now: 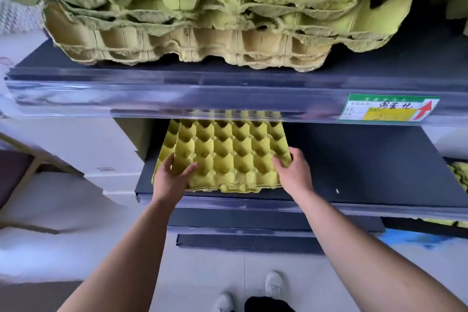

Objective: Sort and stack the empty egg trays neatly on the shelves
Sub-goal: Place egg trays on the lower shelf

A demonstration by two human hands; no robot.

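A yellow-green egg tray [228, 157] lies on the dark lower shelf [367, 172], its far end hidden under the shelf above. My left hand [172, 177] grips its near left corner, thumb on top and fingers curled round the edge. My right hand [293, 172] holds the near right edge, fingers curled over the rim. A tall stack of empty egg trays [202, 15] fills the upper shelf [177, 94] and overhangs its front edge.
A green and yellow price label [387, 109] with a red arrow is fixed to the upper shelf's front rail. More yellow trays [459, 177] show at the far right. White boxes [109, 154] stand to the left. Lower shelves [253, 240] and my shoes [273, 284] are below.
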